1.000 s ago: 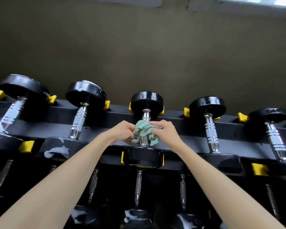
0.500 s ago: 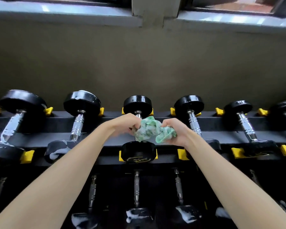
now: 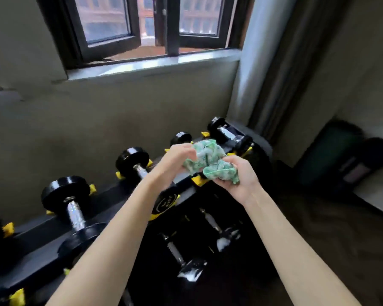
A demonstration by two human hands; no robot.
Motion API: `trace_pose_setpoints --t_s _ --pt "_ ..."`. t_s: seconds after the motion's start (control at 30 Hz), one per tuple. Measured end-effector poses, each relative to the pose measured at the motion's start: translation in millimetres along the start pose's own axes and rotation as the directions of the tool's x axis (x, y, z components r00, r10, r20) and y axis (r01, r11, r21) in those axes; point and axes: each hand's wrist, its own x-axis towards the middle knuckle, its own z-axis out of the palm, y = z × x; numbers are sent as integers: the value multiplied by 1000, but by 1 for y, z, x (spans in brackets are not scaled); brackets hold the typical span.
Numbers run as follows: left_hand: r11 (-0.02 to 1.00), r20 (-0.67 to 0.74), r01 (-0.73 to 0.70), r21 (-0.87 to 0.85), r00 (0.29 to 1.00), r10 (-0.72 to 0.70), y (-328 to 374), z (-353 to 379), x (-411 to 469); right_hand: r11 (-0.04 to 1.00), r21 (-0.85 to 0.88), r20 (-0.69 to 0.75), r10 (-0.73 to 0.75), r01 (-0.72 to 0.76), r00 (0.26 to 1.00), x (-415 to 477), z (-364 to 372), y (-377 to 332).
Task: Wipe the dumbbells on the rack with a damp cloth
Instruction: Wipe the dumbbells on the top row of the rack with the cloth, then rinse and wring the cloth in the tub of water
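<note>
Bunched green-and-white cloth, held in the air between both hands and touching no dumbbell. The left hand pinches its upper edge with curled fingers. The right hand, palm turned up, grips the lower bunch.

Under the hands runs the black dumbbell rack with yellow cradles. Top-tier dumbbells lie left of the left hand, and one more lies beyond the right hand. Lower-tier dumbbells sit below the forearms.

Progress, as judged: wiping is paused, probably to regather the cloth, and the task stands mid-course. Which dumbbells are already wiped cannot be told. White patches on the lower-tier heads may be residue or glare and suggest that tier remains.

The dumbbell below the left wrist is mostly covered. The rack's left end is cut off. The whole view is motion-blurred, and the dark objects right of the right hand cannot be identified.
</note>
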Motion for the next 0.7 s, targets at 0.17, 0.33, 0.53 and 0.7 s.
trace_pose_setpoints --t_s 0.17,0.33,0.53,0.7 --pt "991 275 -21 130 961 -16 13 155 25 982 32 -302 -169 187 938 -60 -121 -46" --pt "955 532 -133 266 846 -30 3 322 23 954 -7 -635 -237 301 735 -135 -257 -68" --pt "896 816 -301 328 568 -109 -38 511 -29 911 50 -891 -145 409 431 -254 -401 -47" --pt "802 928 -476 361 263 -262 -74 617 -88 864 128 -986 60 486 153 -342 -463 -1"
